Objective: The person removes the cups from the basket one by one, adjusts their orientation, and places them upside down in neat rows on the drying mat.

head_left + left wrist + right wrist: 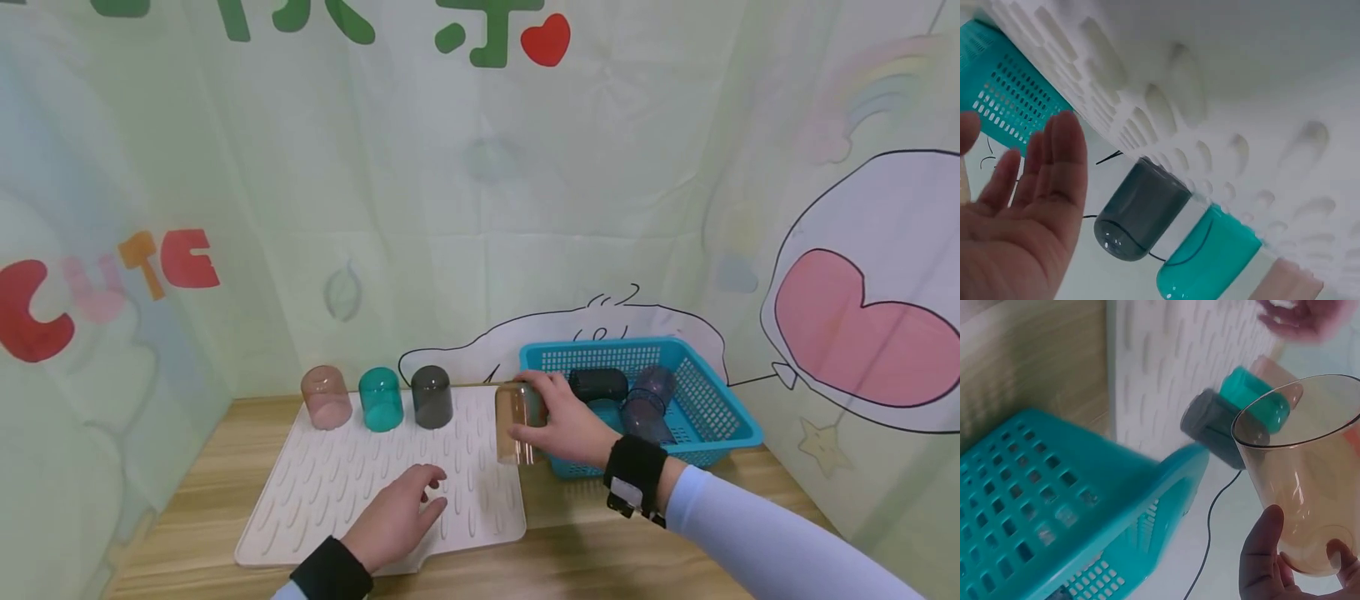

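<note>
My right hand (566, 421) grips an amber glass (513, 425) near its base, fingers and thumb around it. Its open rim faces down over the right edge of the white drying mat (480, 533). In the right wrist view the amber glass (1304, 481) is see-through and has nothing in it. My left hand (397, 512) hovers over the front of the mat with relaxed fingers and holds nothing. Along the back of the mat a pink glass (326, 398), a teal glass (381, 400) and a grey glass (431, 398) stand upside down in a row.
A blue plastic basket (720, 450) stands right of the mat, close by my right hand. Inside lie a black glass (598, 384) and purple-tinted glasses (648, 404). The wooden table (585, 550) meets a printed cloth backdrop (450, 275) behind.
</note>
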A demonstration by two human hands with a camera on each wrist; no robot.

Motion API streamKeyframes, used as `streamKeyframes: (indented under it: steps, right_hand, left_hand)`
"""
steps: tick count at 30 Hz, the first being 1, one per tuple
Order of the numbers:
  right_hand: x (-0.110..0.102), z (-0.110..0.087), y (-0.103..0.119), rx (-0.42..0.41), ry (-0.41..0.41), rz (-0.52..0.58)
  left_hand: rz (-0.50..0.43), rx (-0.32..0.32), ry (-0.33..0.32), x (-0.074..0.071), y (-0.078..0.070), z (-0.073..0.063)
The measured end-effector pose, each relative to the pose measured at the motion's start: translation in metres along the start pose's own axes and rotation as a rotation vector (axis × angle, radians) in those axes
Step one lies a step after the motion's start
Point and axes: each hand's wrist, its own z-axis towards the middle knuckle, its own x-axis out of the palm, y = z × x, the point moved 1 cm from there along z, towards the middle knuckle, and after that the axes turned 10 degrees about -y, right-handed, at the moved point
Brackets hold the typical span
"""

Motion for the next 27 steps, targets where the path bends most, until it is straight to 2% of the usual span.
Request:
streamKeyframes:
  steps: [7, 11, 15, 19, 27]
  right_hand:
    - [0.012, -0.003, 0.006, -0.001, 0.021, 0.017]
    - [0.019, -0.005, 0.007, 0.002, 0.050, 0.033]
    - [0.026, -0.006, 0.009, 0.005, 0.077, 0.027]
    - [0.033, -0.009, 0.012, -0.001, 0.099, 0.026]
    - [0.042, -0.011, 0.015, -0.019, 0.134, 0.034]
  left_hand:
    - [-0.333, -0.053, -0.037, -0.004, -0.010, 0.010]
    - [-0.446, -0.086, -0.054, -0.006, -0.017, 0.014]
    - [-0.560, -0.122, -0.036, -0.009, -0.025, 0.017]
    - [-0.639, -0.146, -0.021, -0.011, -0.031, 0.019]
    - [-0.678, -0.138, 0.003, -0.011, -0.039, 0.022]
